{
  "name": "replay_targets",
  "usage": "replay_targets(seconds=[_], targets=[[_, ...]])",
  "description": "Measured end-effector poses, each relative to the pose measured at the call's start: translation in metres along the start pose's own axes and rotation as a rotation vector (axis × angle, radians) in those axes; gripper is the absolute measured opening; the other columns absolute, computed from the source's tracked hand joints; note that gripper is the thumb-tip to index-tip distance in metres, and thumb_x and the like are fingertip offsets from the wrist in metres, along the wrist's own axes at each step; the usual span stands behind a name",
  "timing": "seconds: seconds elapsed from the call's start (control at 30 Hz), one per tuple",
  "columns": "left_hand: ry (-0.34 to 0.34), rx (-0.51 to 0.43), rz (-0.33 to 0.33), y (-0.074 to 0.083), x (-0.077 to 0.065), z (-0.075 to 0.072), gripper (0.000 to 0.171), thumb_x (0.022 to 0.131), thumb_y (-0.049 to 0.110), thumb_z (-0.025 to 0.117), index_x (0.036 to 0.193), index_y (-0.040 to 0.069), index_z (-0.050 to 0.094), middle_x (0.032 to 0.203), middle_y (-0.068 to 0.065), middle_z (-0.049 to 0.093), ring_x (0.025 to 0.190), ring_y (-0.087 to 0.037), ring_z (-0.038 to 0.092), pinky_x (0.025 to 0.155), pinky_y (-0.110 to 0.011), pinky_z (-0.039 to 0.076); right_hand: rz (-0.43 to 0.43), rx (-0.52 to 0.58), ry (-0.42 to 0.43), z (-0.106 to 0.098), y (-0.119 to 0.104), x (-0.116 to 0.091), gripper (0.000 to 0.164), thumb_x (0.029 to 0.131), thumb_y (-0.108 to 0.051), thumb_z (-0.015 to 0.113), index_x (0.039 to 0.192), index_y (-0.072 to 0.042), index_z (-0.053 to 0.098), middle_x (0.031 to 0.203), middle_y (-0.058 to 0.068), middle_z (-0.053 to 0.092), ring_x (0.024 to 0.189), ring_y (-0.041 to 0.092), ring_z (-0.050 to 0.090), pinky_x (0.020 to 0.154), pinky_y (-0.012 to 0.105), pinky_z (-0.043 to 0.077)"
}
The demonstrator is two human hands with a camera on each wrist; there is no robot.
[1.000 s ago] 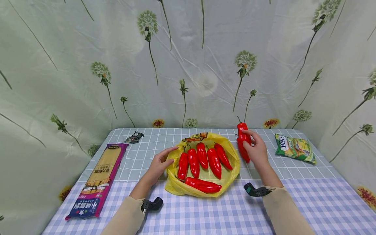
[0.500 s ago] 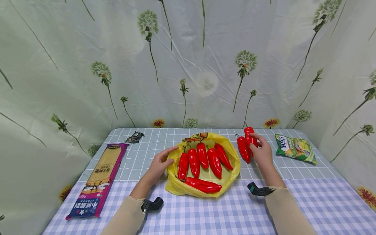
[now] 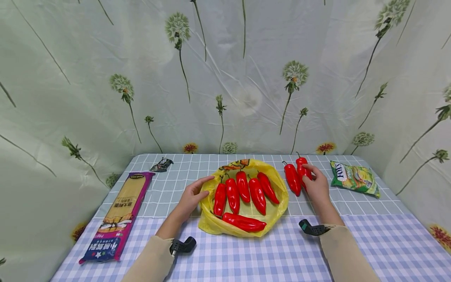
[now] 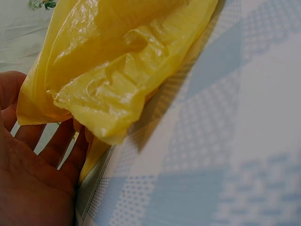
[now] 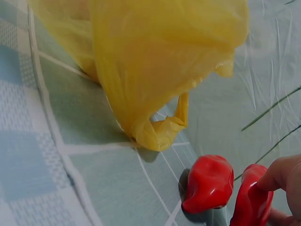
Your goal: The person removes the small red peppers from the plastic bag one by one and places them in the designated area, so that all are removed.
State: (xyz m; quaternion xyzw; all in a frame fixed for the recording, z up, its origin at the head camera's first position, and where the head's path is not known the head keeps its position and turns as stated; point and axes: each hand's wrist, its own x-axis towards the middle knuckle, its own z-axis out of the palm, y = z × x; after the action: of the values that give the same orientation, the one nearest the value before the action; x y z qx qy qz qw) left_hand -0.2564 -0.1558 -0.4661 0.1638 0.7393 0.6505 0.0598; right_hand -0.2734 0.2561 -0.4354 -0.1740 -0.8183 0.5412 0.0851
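Note:
A yellow plastic bag [image 3: 209,225] lies wide open in the middle of the table, with several glossy red peppers [image 3: 256,196] inside. My left hand [image 3: 190,197] is at the bag's left side; in the left wrist view its fairly straight fingers [image 4: 56,143] lie against the yellow plastic, partly hidden behind it. Right of the bag, my right hand [image 3: 317,186] pinches a red pepper [image 3: 301,167] between thumb and fingers, stem pointing away from me. Close beside it on the left, another red pepper [image 3: 292,179] lies on the cloth. The right wrist view shows both peppers' lower ends.
A long pasta packet [image 3: 121,211] lies at the left, with a small black wrapped packet [image 3: 161,165] behind it. At the right is a green FOX'S candy bag [image 3: 354,178]. A patterned curtain [image 3: 225,78] hangs behind the table.
My right hand has moved right and slightly down with its pepper, which was overlapping the other loose pepper and now lies beside it. The left hand has stayed put.

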Motion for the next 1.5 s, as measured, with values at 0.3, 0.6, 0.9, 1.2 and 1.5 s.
replay_targets(seconds=[0.3,0.6,0.9,1.2,1.5], targets=[[-0.001,-0.019,0.017,0.001,0.000,0.001,0.049,0.097,0.006,0.055,0.145,0.009,0.051,0.157,-0.013,0.043,0.146,-0.032,0.038,0.103,-0.009,0.041,-0.001,-0.022,-0.006,-0.001,0.005,0.003,0.054,0.098,-0.008,0.046,0.151,-0.016,0.044,0.160,0.017,0.035,0.141,0.040,0.035,0.112,0.053,0.044],[-0.005,-0.022,0.029,0.000,0.000,0.000,0.048,0.097,0.006,0.054,0.145,0.008,0.051,0.157,-0.014,0.043,0.146,-0.033,0.038,0.102,-0.009,0.042,-0.010,-0.053,-0.020,-0.001,0.010,0.005,0.051,0.097,-0.007,0.045,0.148,-0.011,0.046,0.159,0.020,0.035,0.142,0.042,0.035,0.114,0.053,0.042],[-0.003,-0.013,0.017,0.000,0.000,0.000,0.048,0.097,0.007,0.055,0.145,0.010,0.051,0.157,-0.012,0.043,0.145,-0.033,0.039,0.102,-0.010,0.044,0.020,-0.093,-0.040,0.001,0.012,0.006,0.054,0.097,-0.008,0.047,0.151,-0.013,0.043,0.160,0.021,0.032,0.143,0.043,0.034,0.113,0.053,0.042],[-0.008,-0.014,0.005,0.001,0.000,0.001,0.048,0.097,0.008,0.055,0.145,0.012,0.051,0.157,-0.011,0.043,0.145,-0.033,0.039,0.102,-0.012,0.045,0.011,-0.120,-0.037,0.002,0.011,0.005,0.054,0.096,-0.009,0.048,0.150,-0.011,0.045,0.159,0.023,0.032,0.144,0.044,0.032,0.112,0.054,0.043],[-0.006,-0.016,-0.001,0.003,-0.001,0.001,0.048,0.097,0.009,0.055,0.145,0.012,0.051,0.158,-0.011,0.042,0.145,-0.034,0.039,0.102,-0.012,0.046,0.017,-0.147,-0.024,0.004,0.010,0.005,0.055,0.095,-0.012,0.050,0.149,-0.012,0.046,0.157,0.023,0.035,0.142,0.043,0.034,0.110,0.053,0.046]])
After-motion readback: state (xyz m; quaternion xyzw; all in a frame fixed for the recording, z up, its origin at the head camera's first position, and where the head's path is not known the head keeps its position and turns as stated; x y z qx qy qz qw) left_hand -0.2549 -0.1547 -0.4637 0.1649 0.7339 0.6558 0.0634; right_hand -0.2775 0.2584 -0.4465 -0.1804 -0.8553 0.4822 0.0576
